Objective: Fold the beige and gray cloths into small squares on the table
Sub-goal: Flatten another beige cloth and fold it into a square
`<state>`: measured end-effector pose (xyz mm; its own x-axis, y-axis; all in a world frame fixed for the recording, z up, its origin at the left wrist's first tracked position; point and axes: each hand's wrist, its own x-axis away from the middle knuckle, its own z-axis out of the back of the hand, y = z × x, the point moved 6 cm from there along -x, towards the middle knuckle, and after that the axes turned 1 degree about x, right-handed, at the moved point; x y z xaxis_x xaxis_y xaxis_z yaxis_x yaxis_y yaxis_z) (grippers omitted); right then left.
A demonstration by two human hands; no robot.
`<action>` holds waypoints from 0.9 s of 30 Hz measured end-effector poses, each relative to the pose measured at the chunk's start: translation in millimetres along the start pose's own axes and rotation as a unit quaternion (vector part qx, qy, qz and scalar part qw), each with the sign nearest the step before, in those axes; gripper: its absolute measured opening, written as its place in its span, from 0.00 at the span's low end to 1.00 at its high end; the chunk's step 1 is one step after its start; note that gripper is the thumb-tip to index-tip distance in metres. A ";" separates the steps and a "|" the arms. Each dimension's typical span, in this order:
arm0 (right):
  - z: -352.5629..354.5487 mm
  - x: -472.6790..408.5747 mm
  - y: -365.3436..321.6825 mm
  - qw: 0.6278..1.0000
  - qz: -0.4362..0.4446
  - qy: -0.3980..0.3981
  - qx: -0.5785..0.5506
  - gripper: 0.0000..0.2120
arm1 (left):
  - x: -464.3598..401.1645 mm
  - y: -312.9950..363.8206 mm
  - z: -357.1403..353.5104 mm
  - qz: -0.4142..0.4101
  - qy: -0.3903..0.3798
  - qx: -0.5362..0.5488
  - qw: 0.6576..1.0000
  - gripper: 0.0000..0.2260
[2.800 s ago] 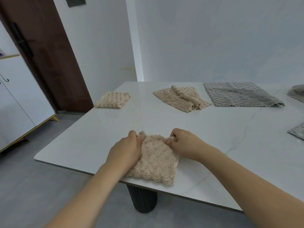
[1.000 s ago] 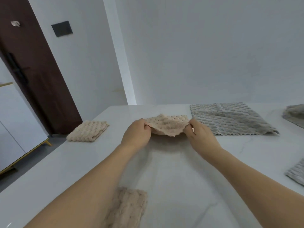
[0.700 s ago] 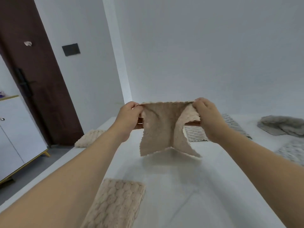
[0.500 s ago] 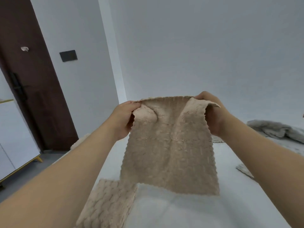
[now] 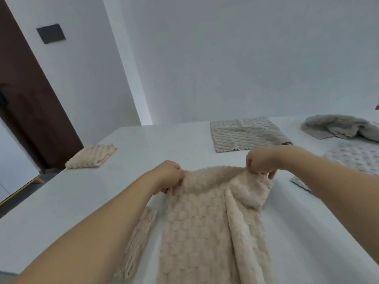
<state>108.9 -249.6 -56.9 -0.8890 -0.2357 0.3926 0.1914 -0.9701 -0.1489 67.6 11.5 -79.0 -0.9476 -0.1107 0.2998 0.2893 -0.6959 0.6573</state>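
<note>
A beige bubble-textured cloth (image 5: 207,228) lies stretched out on the white table (image 5: 61,201), running from my hands toward the near edge. My left hand (image 5: 169,175) pinches its far left corner and my right hand (image 5: 261,160) pinches its far right corner, which is bunched and curled over. A folded beige square (image 5: 141,238) lies partly under the cloth's left side. Another folded beige square (image 5: 91,155) sits at the far left of the table. A flat gray cloth (image 5: 246,133) lies at the back.
A crumpled gray cloth (image 5: 338,126) lies at the back right, with a light gray one (image 5: 356,158) in front of it and a dark cloth edge (image 5: 300,184) under my right forearm. A brown door (image 5: 26,103) stands left beyond the table.
I picked the crumpled beige cloth up from the back of the table, shook it open in the air, and have now brought it down onto the table, over the folded square.
</note>
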 end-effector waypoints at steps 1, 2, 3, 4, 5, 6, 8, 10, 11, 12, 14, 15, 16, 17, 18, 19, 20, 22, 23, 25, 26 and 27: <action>0.5 -8.9 -1.3 0.999 0.006 0.025 0.025 0.11 | -10.5 -3.6 -1.5 0.006 0.018 0.002 1.000 0.06; -0.6 -17.6 -2.1 0.997 0.010 0.048 0.054 0.10 | -19.7 -4.8 -1.8 0.008 0.039 0.007 0.999 0.06; -2.6 -26.2 -2.5 0.994 0.014 0.067 0.085 0.09 | -28.5 -4.6 -1.0 0.006 0.061 0.012 0.998 0.06; -3.6 -34.7 -1.0 0.990 0.016 0.090 0.103 0.08 | -36.9 -2.9 0.3 -0.001 0.083 0.017 0.996 0.06; -1.9 -41.5 0.4 0.987 0.018 0.120 0.110 0.06 | -44.9 -0.6 1.6 -0.011 0.101 0.023 0.995 0.08; 2.5 -46.7 0.9 0.981 0.024 0.159 0.111 0.05 | -52.9 1.1 2.7 -0.020 0.117 0.031 0.992 0.09; 13.3 -54.4 -0.6 0.961 0.042 0.242 0.125 0.06 | -67.4 3.8 4.0 -0.036 0.144 0.037 0.988 0.12; 20.6 -61.3 -5.8 0.939 0.066 0.295 0.161 0.06 | -81.4 3.7 3.6 -0.044 0.166 0.030 0.985 0.14; 22.3 -64.0 -9.4 0.928 0.074 0.315 0.186 0.07 | -87.1 3.0 3.1 -0.049 0.180 0.024 0.982 0.14; 22.2 -67.5 -11.6 0.917 0.078 0.330 0.209 0.08 | -91.1 2.9 2.6 -0.049 0.193 0.020 0.980 0.13; 24.8 -70.3 -17.0 0.905 0.082 0.357 0.215 0.13 | -92.0 7.6 2.3 -0.046 0.223 -0.004 0.974 0.09; 25.5 -70.2 -20.4 0.907 0.082 0.365 0.195 0.14 | -88.8 11.9 3.2 -0.046 0.246 -0.043 0.967 0.07; 25.8 -70.4 -24.4 0.913 0.080 0.368 0.157 0.15 | -84.2 17.8 5.0 -0.053 0.278 -0.090 0.955 0.09; 25.9 -69.9 -29.0 0.922 0.081 0.365 0.096 0.14 | -79.4 25.1 5.1 -0.075 0.305 -0.124 0.941 0.12; 23.9 -69.5 -33.9 0.933 0.081 0.350 0.024 0.14 | -74.4 32.4 2.0 -0.112 0.321 -0.128 0.932 0.14; 18.7 -69.8 -38.8 0.942 0.081 0.324 -0.043 0.14 | -68.7 40.2 -4.8 -0.151 0.315 -0.114 0.930 0.15; 10.9 -71.2 -43.9 0.947 0.083 0.297 -0.087 0.15 | -65.3 46.1 -15.0 -0.187 0.292 -0.103 0.932 0.16; -8.1 -73.6 -49.4 0.955 0.091 0.261 -0.108 0.16 | -65.3 49.0 -41.9 -0.227 0.221 -0.134 0.939 0.17; -18.2 -73.3 -48.8 0.959 0.094 0.246 -0.103 0.17 | -67.4 44.7 -55.6 -0.219 0.175 -0.174 0.944 0.19; -37.4 -72.7 -41.9 0.971 0.095 0.211 -0.059 0.22 | -74.6 31.9 -68.0 -0.171 0.101 -0.254 0.947 0.23; -45.0 -71.2 -36.0 0.975 0.094 0.198 -0.031 0.24 | -77.0 27.3 -68.3 -0.156 0.080 -0.276 0.945 0.24; -49.6 -69.5 -28.6 0.977 0.092 0.192 -0.010 0.26 | -78.4 24.6 -66.7 -0.150 0.069 -0.286 0.944 0.25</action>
<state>144.5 -202.7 -124.9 -0.9320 -0.3623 -0.0120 0.3569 -0.9115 -0.2044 139.9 -44.3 -132.4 -0.9953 0.0889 0.0396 -0.0790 -0.9757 0.2046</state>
